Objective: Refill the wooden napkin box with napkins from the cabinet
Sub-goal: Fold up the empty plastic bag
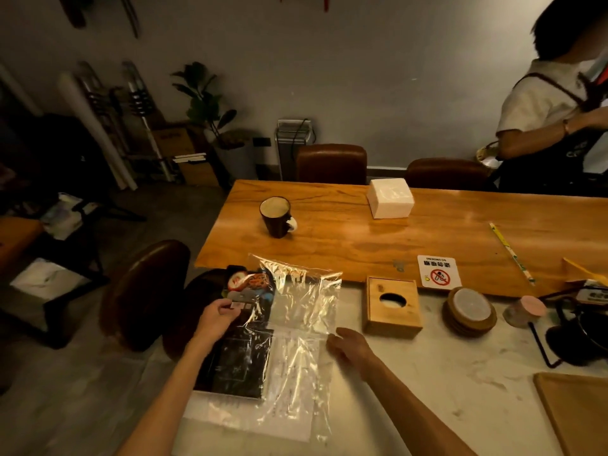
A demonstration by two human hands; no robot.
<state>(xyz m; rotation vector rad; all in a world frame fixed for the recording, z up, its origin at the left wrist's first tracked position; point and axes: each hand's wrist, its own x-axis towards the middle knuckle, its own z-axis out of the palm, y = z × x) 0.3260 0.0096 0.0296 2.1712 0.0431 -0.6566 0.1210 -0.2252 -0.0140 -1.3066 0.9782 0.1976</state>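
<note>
A wooden napkin box with an oval slot in its lid stands on the pale counter. A clear plastic bag rises in front of me, over a flat stack of white napkins at the counter's edge. My left hand pinches the bag's left edge, raised above the counter. My right hand is at the bag's right edge with fingers loosely curled; whether it grips the plastic is unclear. A second white napkin pack lies on the far wooden table.
A dark mug stands on the wooden table. Right of the box are a no-smoking sign, stacked coasters, a small jar and a black kettle. A person stands at the far right. Brown chairs surround the table.
</note>
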